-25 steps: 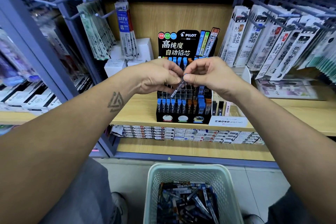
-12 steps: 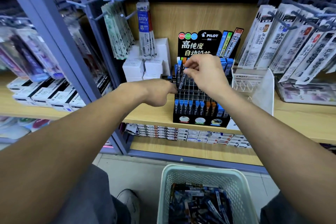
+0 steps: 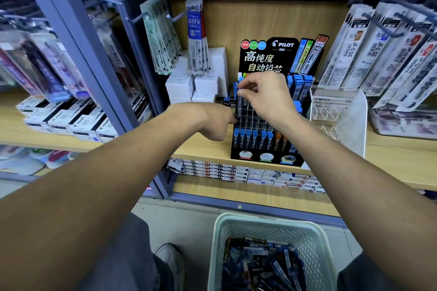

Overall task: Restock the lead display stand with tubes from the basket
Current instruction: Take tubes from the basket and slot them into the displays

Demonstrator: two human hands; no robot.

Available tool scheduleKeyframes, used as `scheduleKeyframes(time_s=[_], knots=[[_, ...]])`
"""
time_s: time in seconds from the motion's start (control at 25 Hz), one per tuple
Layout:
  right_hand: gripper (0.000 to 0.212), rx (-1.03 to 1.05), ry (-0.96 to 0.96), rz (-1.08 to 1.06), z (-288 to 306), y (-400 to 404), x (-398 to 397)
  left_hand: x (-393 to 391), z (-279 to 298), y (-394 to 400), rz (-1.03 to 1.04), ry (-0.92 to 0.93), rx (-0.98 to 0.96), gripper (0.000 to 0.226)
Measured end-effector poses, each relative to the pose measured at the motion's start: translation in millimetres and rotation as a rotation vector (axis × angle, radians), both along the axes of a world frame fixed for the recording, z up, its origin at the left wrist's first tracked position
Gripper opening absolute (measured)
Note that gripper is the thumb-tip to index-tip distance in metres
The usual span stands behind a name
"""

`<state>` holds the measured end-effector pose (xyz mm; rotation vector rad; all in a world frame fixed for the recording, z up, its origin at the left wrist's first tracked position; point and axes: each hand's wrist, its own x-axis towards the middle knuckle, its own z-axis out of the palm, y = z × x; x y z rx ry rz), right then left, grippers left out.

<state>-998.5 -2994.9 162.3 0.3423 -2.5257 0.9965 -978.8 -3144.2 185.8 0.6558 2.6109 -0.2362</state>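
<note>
Right hand (image 3: 264, 94) pinches tube (image 3: 240, 104) upright over stand (image 3: 267, 125) left edge.

Our forearms are bare, with no sleeves showing. We wear grey trousers (image 3: 123, 264). On one foot we see a light grey shoe (image 3: 171, 261).

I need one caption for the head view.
Right hand lowers a lead tube into the display stand, above the basket.

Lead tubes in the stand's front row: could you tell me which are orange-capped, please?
The two orange-capped tubes sit right of centre in the front row; the others there have blue caps.
</note>
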Motion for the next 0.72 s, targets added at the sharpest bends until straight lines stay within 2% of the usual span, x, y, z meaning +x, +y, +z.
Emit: scheduleKeyframes(time_s=[0.2,0.4,0.56,0.72], knots=[[0.011,0.09,-0.035,0.0,-9.2,-0.2,-1.4,3.5,2.4,0.1,0.012,-0.019,0.0,0.068],[0.015,0.297,-0.023,0.006,-18.4,-0.6,-1.0,1.7,4.6,1.6,0.005,-0.023,-0.026,0.066],[0.025,0.306,-0.024,-0.075,-9.9,7.4,6.6,5.1,5.9,1.5,0.013,-0.014,-0.037,0.064],[0.028,0.187,-0.075,-0.097,6.2,24.0,43.2,14.5,8.6,9.9,0.019,0.21,0.075,0.038]])
